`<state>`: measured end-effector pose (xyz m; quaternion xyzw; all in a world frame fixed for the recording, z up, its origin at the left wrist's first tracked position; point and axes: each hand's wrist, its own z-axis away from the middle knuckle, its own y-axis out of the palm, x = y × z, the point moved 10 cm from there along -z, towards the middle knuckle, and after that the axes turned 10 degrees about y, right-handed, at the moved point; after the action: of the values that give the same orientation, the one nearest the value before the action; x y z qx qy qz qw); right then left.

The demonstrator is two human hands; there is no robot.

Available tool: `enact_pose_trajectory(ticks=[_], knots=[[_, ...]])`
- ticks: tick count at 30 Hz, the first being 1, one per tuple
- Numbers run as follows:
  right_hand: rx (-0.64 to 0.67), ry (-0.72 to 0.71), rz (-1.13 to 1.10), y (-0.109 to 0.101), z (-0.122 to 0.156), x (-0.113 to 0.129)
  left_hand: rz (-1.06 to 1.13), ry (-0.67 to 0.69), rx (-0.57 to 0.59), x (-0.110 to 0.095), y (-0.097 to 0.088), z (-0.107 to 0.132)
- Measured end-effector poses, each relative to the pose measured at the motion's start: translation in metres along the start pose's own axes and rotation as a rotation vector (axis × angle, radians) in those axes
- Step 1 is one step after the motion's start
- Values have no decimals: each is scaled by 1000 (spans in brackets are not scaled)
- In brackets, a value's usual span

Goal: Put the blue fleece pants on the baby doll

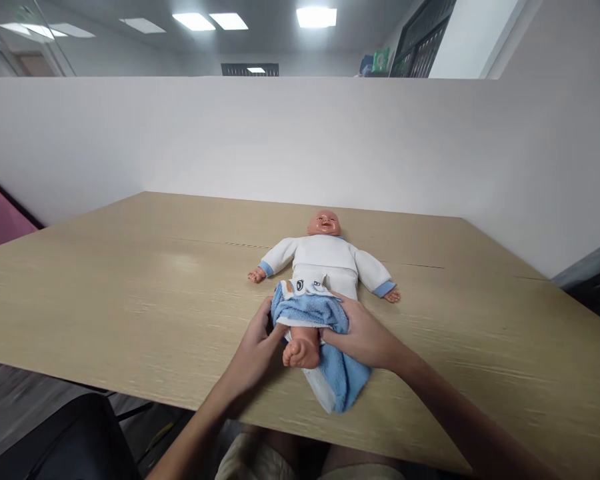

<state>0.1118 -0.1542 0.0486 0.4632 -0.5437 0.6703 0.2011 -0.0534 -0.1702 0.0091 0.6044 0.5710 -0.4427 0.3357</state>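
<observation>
A baby doll (325, 252) lies on its back on the table, head away from me, in a white long-sleeved top with blue cuffs. Blue fleecy doll pants (310, 308) with a white band and printed eyes are bunched round one of its legs. The bare doll foot (301, 352) pokes out of the bunched opening towards me. My left hand (265, 337) grips the pants' left edge, thumb at the opening. On the other edge my right hand (363, 331) is closed the same way. The other pant leg (347, 380) hangs loosely towards the table's front edge; the doll's second foot is hidden.
The light wooden table (130, 280) meets a white partition wall (280, 140) at its back. A black chair (65, 443) stands at the lower left, and a pink panel (3, 217) is at the far left.
</observation>
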Motion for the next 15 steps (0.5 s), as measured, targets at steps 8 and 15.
enact_pose_trajectory(ticks=[8,15], knots=[[138,93,-233,2,-7,-46,71,4,202,14,8,-17],[183,106,-253,-7,2,-47,17,-58,270,13,-1,-14]])
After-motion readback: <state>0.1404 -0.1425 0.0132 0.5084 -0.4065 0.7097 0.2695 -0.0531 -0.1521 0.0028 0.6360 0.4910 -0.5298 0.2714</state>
